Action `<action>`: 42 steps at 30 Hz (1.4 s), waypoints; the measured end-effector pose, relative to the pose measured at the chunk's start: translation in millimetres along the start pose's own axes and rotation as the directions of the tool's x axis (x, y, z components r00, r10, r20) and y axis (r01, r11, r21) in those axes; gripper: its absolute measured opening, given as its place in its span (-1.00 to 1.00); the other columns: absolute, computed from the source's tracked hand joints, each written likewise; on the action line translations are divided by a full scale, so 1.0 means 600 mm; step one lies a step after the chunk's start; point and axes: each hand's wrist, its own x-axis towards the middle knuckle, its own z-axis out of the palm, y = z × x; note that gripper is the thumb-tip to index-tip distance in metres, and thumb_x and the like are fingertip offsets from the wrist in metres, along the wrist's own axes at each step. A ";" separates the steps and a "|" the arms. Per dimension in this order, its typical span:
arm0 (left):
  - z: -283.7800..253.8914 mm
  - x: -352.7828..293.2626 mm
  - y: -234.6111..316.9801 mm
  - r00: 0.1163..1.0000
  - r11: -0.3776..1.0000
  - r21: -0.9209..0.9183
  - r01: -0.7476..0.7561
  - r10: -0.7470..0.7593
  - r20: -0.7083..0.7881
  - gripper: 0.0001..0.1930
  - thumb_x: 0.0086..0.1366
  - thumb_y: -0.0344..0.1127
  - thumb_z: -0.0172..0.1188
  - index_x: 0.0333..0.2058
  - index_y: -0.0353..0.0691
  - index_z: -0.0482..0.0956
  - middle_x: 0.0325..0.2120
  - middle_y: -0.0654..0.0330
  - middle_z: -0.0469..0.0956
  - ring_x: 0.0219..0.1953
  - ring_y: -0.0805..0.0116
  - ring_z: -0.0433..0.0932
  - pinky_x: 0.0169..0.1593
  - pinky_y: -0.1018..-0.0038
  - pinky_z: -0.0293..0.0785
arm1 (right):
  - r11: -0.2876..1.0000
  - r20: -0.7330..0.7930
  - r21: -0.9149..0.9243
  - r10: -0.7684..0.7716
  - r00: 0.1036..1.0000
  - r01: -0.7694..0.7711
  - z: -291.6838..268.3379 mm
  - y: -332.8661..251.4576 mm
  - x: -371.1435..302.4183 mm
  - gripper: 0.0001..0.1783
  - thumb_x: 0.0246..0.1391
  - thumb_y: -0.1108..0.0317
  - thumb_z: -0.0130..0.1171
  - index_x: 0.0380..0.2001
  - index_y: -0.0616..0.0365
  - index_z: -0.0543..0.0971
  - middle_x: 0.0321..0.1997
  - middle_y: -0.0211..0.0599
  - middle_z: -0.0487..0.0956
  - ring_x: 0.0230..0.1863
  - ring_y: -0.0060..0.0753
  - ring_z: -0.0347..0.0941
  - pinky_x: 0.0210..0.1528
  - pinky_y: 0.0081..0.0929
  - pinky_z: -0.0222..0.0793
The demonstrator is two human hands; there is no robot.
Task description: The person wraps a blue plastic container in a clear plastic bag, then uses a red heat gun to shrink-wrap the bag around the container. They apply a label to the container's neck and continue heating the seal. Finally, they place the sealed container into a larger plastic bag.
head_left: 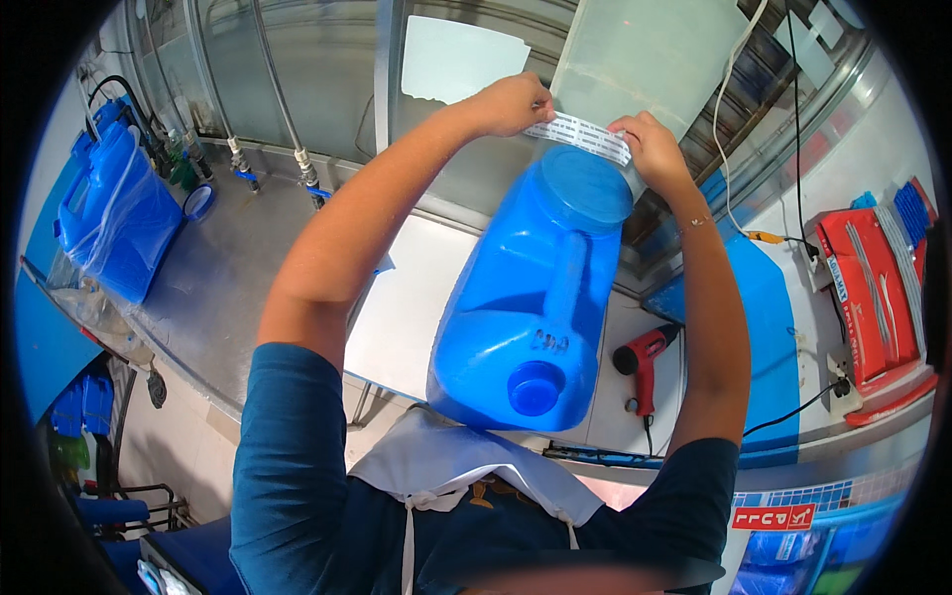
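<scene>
A large blue plastic water jug [506, 307] stands in front of me on a white table. Its wide round cap [585, 183] is at the far end, and a small blue cap [535, 387] sits near me. Just beyond the wide cap, a clear printed plastic seal band [580, 137] is stretched between my two hands. My left hand [514, 104] pinches its left end, while my right hand [650, 149] grips the right end. Whether the band touches the cap I cannot tell. A red heat gun [647, 367] lies right of the jug, near my right forearm.
At left, a metal counter [248, 268] carries another blue jug [114, 208] and a loose blue lid [199, 203]. Taps with blue handles [243, 169] hang over it. On the right are red packages [868, 293], a power outlet [843, 392] and cords. A glass partition stands behind.
</scene>
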 end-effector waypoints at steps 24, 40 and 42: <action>-0.004 -0.094 0.083 0.988 0.965 -0.226 -0.131 0.146 0.050 -0.75 0.21 -0.14 0.27 -0.32 -0.21 0.62 0.19 0.09 0.25 0.25 0.08 0.21 0.23 0.13 0.22 | 0.872 0.214 0.489 -0.142 0.966 0.019 -0.063 -0.055 -0.142 -0.77 0.04 0.33 0.29 -0.18 -0.02 0.68 0.32 -0.16 0.26 0.33 -0.06 0.20 0.23 -0.22 0.25; 0.001 -0.112 0.112 0.995 0.994 0.037 -0.104 0.104 0.011 -0.48 0.33 -0.01 0.08 0.18 -0.12 0.34 0.24 0.00 0.24 0.24 -0.01 0.28 0.26 0.19 0.24 | 0.873 0.013 0.487 0.007 1.000 -0.013 -0.020 -0.082 -0.151 -0.54 0.14 0.14 0.22 0.12 -0.09 0.52 0.33 -0.05 0.20 0.30 -0.06 0.20 0.23 -0.19 0.25; 0.009 -0.115 0.104 0.997 0.998 -0.042 -0.054 0.056 0.055 -0.38 0.34 0.00 0.07 0.29 -0.07 0.19 0.28 0.00 0.20 0.28 0.01 0.24 0.29 0.20 0.21 | 0.885 -0.034 0.466 0.029 0.999 -0.010 -0.011 -0.080 -0.155 -0.41 0.09 0.11 0.27 0.20 -0.10 0.43 0.32 0.01 0.21 0.29 -0.03 0.22 0.21 -0.22 0.27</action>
